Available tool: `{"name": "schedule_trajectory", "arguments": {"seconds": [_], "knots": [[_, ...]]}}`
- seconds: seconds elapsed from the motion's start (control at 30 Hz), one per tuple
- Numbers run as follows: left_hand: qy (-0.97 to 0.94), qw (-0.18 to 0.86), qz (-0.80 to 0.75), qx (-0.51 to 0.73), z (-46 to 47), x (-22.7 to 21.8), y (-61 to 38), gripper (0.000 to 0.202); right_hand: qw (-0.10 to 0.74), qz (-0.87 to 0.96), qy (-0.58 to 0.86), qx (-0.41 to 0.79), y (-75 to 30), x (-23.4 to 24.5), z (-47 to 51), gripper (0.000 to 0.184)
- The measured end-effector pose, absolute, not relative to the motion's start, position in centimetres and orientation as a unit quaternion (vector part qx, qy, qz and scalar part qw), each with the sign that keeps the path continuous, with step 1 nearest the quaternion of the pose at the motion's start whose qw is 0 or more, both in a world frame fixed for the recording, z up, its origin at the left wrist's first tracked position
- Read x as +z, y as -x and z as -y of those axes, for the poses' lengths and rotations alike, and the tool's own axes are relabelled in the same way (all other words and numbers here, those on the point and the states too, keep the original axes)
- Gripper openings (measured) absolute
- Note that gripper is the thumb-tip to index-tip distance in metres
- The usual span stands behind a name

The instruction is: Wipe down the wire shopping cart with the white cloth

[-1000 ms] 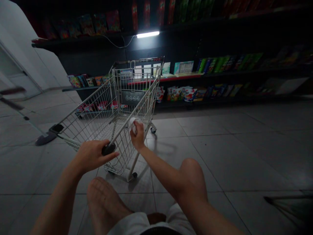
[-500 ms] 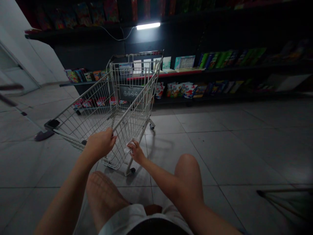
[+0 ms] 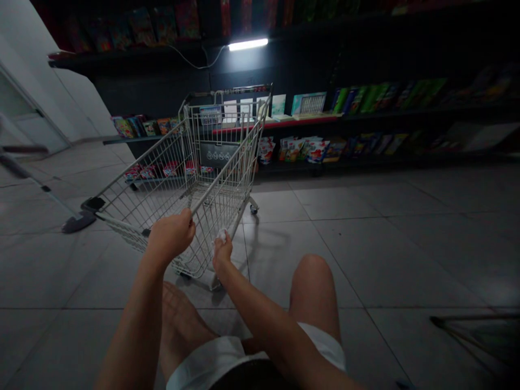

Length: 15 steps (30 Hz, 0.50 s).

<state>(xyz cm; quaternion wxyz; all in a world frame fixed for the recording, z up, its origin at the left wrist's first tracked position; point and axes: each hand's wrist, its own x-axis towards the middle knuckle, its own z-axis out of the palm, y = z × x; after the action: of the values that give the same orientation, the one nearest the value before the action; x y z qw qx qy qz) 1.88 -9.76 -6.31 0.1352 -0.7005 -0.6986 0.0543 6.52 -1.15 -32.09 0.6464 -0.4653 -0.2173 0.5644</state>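
Note:
A wire shopping cart (image 3: 211, 189) stands in front of me on the tiled floor, its basket holding nothing that I can see. My left hand (image 3: 171, 234) is closed around the top rail of the cart's near side. Lower and to the right, my right hand (image 3: 222, 250) grips a crumpled white cloth (image 3: 222, 235), possibly a wipe, against the cart's side near the lower frame tube. Its fingers are partly hidden from this angle. A dark panel with round symbols (image 3: 219, 155) sits at the cart's far end.
Dark shelves (image 3: 284, 122) with books and bagged goods run behind the cart, lit by a tube light (image 3: 248, 44). A long-handled mop or broom (image 3: 77, 221) is at the left. A folding frame (image 3: 439, 322) stands at the lower right. My bare knees flank my arms.
My right hand has turned and shifted slightly with the white cloth along the cart's side. My left hand keeps its hold on the rail. The view has moved a little.

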Motion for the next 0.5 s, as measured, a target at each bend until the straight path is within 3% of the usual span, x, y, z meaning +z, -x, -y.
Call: {"name": "schedule_trajectory", "arguments": {"seconds": [0.13,0.27,0.37,0.5], "knots": [[0.706,0.137,0.692,0.054,9.8,-6.5,-1.7,0.029,0.658,0.402,0.452,0.449,-7.6,-31.7,3.2,0.063],[0.711,0.133,0.689,0.056,10.0,-6.4,-1.6,0.027,0.565,0.585,0.440,0.380,-9.5,-33.6,4.9,0.073],[0.709,0.126,0.692,0.056,10.0,-6.3,-1.6,0.027,0.558,0.494,0.482,0.461,-9.0,-33.8,4.9,0.075],[0.708,0.127,0.693,0.050,10.0,-6.3,-1.5,0.027,0.560,0.276,0.501,0.599,-6.9,-30.6,4.6,0.077]]}}
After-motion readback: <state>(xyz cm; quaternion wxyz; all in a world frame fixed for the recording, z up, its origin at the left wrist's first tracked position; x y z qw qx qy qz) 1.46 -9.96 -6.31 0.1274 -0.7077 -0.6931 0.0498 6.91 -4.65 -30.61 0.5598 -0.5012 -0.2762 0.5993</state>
